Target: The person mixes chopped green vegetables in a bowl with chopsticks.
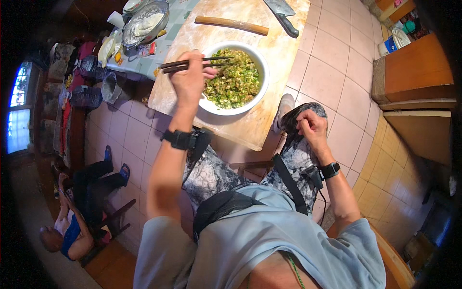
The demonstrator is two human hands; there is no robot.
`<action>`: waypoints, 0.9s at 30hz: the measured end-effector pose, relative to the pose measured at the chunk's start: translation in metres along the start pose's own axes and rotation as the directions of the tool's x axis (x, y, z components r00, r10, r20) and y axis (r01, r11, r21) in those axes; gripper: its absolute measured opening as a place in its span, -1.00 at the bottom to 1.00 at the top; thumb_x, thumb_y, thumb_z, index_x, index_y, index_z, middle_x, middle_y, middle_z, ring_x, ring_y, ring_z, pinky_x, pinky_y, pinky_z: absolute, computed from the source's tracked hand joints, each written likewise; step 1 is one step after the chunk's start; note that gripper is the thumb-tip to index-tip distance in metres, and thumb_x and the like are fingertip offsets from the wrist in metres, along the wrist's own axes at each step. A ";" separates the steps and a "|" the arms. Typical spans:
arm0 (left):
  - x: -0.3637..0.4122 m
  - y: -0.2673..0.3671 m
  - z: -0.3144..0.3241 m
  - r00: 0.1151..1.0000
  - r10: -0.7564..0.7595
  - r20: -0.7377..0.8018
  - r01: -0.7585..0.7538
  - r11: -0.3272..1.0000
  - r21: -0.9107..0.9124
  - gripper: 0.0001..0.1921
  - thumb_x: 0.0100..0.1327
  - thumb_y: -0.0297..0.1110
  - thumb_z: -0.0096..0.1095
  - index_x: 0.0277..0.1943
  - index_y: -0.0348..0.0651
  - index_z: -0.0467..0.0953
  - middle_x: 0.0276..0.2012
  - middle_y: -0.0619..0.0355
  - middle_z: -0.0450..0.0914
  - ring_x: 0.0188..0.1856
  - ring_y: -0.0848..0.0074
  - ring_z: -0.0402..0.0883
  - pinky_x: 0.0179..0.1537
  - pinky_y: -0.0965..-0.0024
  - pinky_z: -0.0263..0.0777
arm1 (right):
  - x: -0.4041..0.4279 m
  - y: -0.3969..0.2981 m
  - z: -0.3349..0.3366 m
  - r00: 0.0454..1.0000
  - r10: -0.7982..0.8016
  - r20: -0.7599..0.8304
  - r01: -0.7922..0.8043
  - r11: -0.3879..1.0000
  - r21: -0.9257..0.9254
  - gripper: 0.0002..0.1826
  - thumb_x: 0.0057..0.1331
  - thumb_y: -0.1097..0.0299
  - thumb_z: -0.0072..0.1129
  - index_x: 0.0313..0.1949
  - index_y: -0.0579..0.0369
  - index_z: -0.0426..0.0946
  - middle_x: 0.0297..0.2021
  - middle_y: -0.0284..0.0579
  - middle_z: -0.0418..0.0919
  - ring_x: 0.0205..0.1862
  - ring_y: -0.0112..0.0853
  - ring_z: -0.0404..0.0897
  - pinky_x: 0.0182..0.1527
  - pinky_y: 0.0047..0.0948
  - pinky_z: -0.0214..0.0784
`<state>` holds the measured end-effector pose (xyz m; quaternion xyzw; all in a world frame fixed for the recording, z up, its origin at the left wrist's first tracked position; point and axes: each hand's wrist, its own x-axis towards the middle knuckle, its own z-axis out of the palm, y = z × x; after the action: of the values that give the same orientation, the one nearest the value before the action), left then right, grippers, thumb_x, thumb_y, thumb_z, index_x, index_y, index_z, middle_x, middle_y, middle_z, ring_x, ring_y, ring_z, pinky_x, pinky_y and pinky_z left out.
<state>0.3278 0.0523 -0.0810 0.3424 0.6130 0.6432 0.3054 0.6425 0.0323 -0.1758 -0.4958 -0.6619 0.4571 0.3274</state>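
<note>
My left hand [189, 77] grips a pair of dark chopsticks [173, 67], their tips in a chopped green and brown filling [234, 85]. That filling lies in a round white bowl [266, 81] on a floured wooden board [245, 132]. Over my knee, in patterned trousers, my right hand [313, 127] is loosely curled with nothing seen in it. Beyond the bowl lies a wooden rolling pin [231, 26]. A cleaver [287, 25] with a dark handle rests near the board's right edge.
At the upper left, a basin [127, 34] holding pale dough [148, 24] stands on a cloth-covered table [177, 21]. Large plastic bottles [86, 96] stand farther left. Another person [77, 220] sits at the lower left. Wooden cabinets [418, 67] line the right side.
</note>
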 end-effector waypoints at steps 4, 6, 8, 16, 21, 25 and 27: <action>-0.001 -0.024 -0.002 0.996 -0.078 0.048 0.070 0.986 0.151 -0.77 0.27 -0.38 0.02 -0.45 -0.36 0.44 -0.58 0.06 0.55 -0.67 0.55 0.54 -0.66 0.56 0.40 | 0.000 -0.001 0.001 1.000 0.011 0.007 -0.011 1.000 -0.012 -0.91 0.16 0.56 -0.06 -0.45 0.18 0.46 -0.71 -0.28 0.49 -0.69 -0.62 0.47 -0.63 -0.63 0.29; -0.006 -0.021 -0.013 0.993 -0.100 0.056 0.085 0.970 0.228 -0.76 0.29 -0.38 0.02 -0.46 -0.33 0.44 -0.61 0.10 0.53 -0.67 0.58 0.54 -0.66 0.57 0.37 | -0.003 0.006 -0.001 1.000 0.016 -0.016 -0.016 1.000 0.016 -0.90 0.16 0.55 -0.06 -0.45 0.18 0.46 -0.71 -0.27 0.50 -0.69 -0.62 0.47 -0.63 -0.63 0.29; -0.009 -0.011 -0.028 0.993 -0.084 0.087 0.061 0.969 0.239 -0.72 0.34 -0.29 -0.02 -0.30 -0.40 0.46 -0.52 0.04 0.56 -0.61 0.57 0.55 -0.61 0.59 0.42 | -0.003 0.006 -0.002 1.000 0.016 -0.019 -0.016 0.999 0.028 -0.90 0.16 0.55 -0.06 -0.45 0.18 0.46 -0.71 -0.27 0.50 -0.69 -0.62 0.47 -0.63 -0.63 0.29; 0.027 -0.016 -0.038 0.952 0.155 0.264 -0.266 0.846 0.463 -0.74 0.36 -0.27 -0.02 -0.31 -0.29 0.50 -0.54 0.19 0.54 -0.56 0.64 0.51 -0.52 0.61 0.39 | 0.000 0.001 0.001 1.000 -0.019 0.001 0.019 1.000 0.002 -0.90 0.15 0.55 -0.06 -0.45 0.18 0.46 -0.71 -0.27 0.48 -0.69 -0.62 0.46 -0.63 -0.63 0.29; 0.013 -0.030 -0.029 0.964 -0.042 0.263 -0.042 0.951 0.305 -0.72 0.36 -0.26 -0.02 -0.31 -0.33 0.48 -0.54 0.16 0.54 -0.57 0.65 0.51 -0.54 0.61 0.38 | 0.001 -0.004 0.005 1.000 0.019 0.005 -0.019 1.000 0.021 -0.91 0.15 0.55 -0.06 -0.45 0.18 0.46 -0.71 -0.27 0.48 -0.69 -0.62 0.47 -0.62 -0.63 0.29; -0.004 -0.014 -0.032 0.939 -0.079 0.335 -0.017 0.962 0.273 -0.73 0.36 -0.28 0.00 -0.27 -0.36 0.50 -0.50 0.14 0.55 -0.55 0.67 0.53 -0.53 0.63 0.40 | 0.002 -0.003 0.002 1.000 -0.001 0.002 0.001 1.000 -0.011 -0.90 0.15 0.55 -0.06 -0.45 0.18 0.47 -0.71 -0.27 0.48 -0.69 -0.62 0.47 -0.62 -0.63 0.29; -0.004 0.004 -0.039 0.947 -0.040 0.317 -0.054 0.958 0.282 -0.72 0.35 -0.28 0.00 -0.28 -0.37 0.50 -0.49 0.14 0.55 -0.55 0.66 0.53 -0.53 0.63 0.41 | 0.002 -0.004 0.003 1.000 0.003 0.007 -0.003 1.000 -0.007 -0.90 0.15 0.55 -0.06 -0.45 0.18 0.47 -0.71 -0.27 0.48 -0.69 -0.61 0.47 -0.62 -0.63 0.29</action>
<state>0.2989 0.0260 -0.0777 0.4849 0.6409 0.4845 0.3456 0.6378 0.0326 -0.1730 -0.4962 -0.6639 0.4571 0.3226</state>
